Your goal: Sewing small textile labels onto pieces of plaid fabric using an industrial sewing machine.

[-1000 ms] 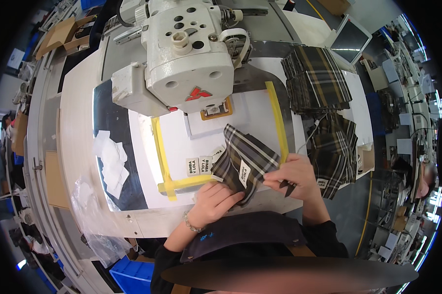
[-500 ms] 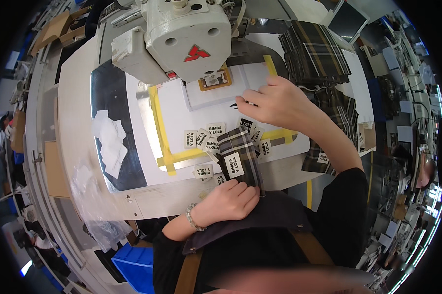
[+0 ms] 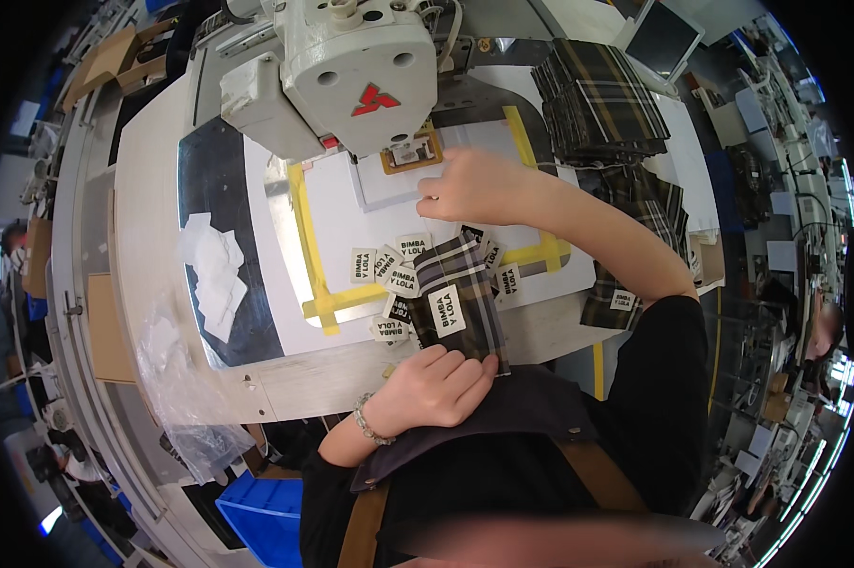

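Precision at the orange frame [image 3: 411, 154] under the white sewing machine [image 3: 351, 71] is what I judge matters here: my right hand [image 3: 474, 185] reaches there with fingertips pinched together, though I cannot tell whether a label sits between them. I would seat anything square inside the frame before letting go. My left hand [image 3: 436, 386] lies curled on the near end of the plaid piece [image 3: 460, 298], pinning it to the counter [image 3: 152, 189] among loose white labels [image 3: 389, 265]. Compared with half a second ago, the right hand has crept closer to the frame; a second ago both hands gripped the plaid.
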A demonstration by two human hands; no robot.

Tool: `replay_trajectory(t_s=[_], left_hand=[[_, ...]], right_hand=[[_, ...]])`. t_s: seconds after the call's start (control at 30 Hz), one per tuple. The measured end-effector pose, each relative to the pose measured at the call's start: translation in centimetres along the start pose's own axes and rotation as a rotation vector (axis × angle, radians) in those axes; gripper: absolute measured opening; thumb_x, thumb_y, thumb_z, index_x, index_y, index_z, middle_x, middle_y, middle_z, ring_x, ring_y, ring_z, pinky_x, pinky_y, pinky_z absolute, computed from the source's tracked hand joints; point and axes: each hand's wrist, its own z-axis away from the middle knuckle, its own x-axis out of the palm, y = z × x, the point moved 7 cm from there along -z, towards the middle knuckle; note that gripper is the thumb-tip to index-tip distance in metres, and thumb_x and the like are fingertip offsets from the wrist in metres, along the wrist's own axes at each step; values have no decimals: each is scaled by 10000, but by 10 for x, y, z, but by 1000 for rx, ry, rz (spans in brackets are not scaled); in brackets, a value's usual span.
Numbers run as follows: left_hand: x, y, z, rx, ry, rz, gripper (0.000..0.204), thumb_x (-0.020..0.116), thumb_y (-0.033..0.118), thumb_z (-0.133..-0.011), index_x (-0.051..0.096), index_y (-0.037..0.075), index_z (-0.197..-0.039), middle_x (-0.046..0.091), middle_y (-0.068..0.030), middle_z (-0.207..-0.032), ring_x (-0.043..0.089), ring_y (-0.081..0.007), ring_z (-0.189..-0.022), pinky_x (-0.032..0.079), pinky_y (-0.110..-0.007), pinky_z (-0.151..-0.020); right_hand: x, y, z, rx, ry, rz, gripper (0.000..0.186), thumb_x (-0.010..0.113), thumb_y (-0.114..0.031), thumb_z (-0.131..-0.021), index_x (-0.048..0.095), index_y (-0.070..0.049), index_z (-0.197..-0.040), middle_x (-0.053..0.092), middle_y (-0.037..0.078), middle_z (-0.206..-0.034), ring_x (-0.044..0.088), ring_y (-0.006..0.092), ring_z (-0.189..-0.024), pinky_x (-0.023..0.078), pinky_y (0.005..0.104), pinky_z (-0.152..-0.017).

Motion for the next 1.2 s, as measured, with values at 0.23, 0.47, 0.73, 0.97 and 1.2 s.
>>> replay_trajectory(t_s=[0.23, 0.47, 0.73, 0.97, 1.2], left_hand=[[-5, 4, -5, 13, 24, 30, 118, 750, -9, -697, 657, 46, -744, 355, 23, -585, 391, -101, -492, 290, -247, -439], [-53, -41, 23, -424, 321, 264, 153, 720, 67, -747, 610, 33, -848, 663, -76, -804, 637, -209, -703, 489, -293, -618], [-31, -148, 86, -924, 726, 1433, 265, 464, 196, -1015, 519, -28, -1146, 645, -77, -1074, 609, -78, -963, 480, -225, -829], [-30, -165, 88, -1069, 756, 1333, 276, 421, 186, -1031, 521, -28, -1173, 633, -94, -1106, 613, -100, -973, 492, -246, -860], [-53, -113, 31, -298, 30, 983, 80, 756, 147, -751, 707, 105, -704, 738, -72, -943, 627, -271, -1073, 269, -462, -1078]], right_hand=[[11, -6, -4, -16, -20, -34, 91, 621, -130, -695, 576, -139, -774, 544, -2, -690, 598, 172, -570, 453, 316, -615], [19, 19, 9, 138, -28, -142, 160, 670, -248, -799, 581, -118, -825, 577, 17, -735, 624, 222, -679, 465, 356, -700], [28, 30, 29, 405, 40, -306, 212, 719, -287, -789, 628, -96, -773, 603, 56, -777, 601, 232, -877, 431, 421, -865], [66, -42, 47, 210, -768, -1822, 874, 199, -663, -971, 706, 47, -915, 722, 148, -876, 693, 221, -684, 542, 264, -646], [39, -81, 39, 227, -596, -2682, 942, 91, -702, -942, 528, 47, -1308, 607, 253, -1228, 647, 349, -1077, 570, 350, -818]])
